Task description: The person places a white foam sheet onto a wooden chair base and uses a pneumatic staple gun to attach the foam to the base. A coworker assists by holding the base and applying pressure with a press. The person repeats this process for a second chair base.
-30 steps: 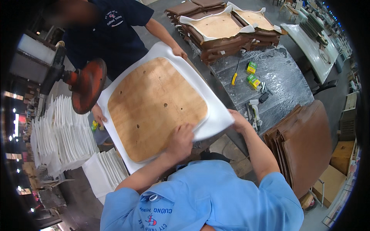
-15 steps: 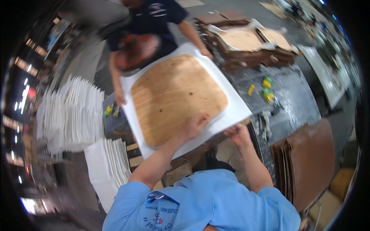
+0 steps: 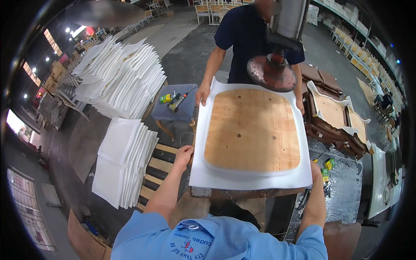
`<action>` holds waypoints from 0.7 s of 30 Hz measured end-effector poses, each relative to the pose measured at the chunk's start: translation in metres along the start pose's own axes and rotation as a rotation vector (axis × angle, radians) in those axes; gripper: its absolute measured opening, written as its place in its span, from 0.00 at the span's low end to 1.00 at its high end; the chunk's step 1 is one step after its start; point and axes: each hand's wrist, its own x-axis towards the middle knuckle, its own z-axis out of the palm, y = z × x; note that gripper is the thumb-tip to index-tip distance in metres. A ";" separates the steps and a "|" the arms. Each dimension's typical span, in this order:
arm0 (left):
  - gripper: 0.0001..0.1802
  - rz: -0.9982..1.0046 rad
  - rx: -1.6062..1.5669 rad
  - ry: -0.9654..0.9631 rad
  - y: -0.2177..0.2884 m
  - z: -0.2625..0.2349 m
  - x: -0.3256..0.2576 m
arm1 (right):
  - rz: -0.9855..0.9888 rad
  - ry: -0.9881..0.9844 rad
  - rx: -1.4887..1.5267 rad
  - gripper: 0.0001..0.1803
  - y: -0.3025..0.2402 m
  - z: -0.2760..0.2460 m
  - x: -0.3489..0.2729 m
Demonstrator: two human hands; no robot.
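Observation:
A plywood seat panel (image 3: 247, 125) with rounded corners and several small holes lies on a larger white foam sheet (image 3: 251, 180). The sheet spreads past the wood on all sides. My left hand (image 3: 185, 155) is closed at the sheet's left edge, fingers pinched together. At the near right edge, my right hand (image 3: 316, 170) holds the sheet, its fingertips partly hidden. Across from me, a co-worker in dark clothing has one hand (image 3: 202, 94) on the far left corner and another (image 3: 300, 105) near the far right. A round reddish press head (image 3: 272, 73) hangs over the far right part.
White foam sheets form a tall stack (image 3: 125, 73) and a lower stack (image 3: 123, 162) at left. A blue padded stool (image 3: 175, 112) carries tools and a small box. Brown covers and panels (image 3: 331, 112) are piled at right, beside a plastic-wrapped table (image 3: 342, 182).
The sheet and panel have turned squarer to me and sit beneath the press head. My left hand has left the wood for the left edge; my right hand has shifted along the right side.

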 end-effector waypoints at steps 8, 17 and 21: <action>0.14 0.084 0.164 0.027 0.031 0.011 0.019 | -0.079 0.029 -0.131 0.20 -0.032 0.046 0.056; 0.27 0.069 0.501 0.047 0.036 0.027 -0.004 | -0.116 0.133 -0.121 0.18 -0.024 0.042 0.059; 0.19 0.306 0.619 0.089 0.023 0.041 -0.012 | -0.254 0.174 -0.550 0.15 -0.028 0.025 0.022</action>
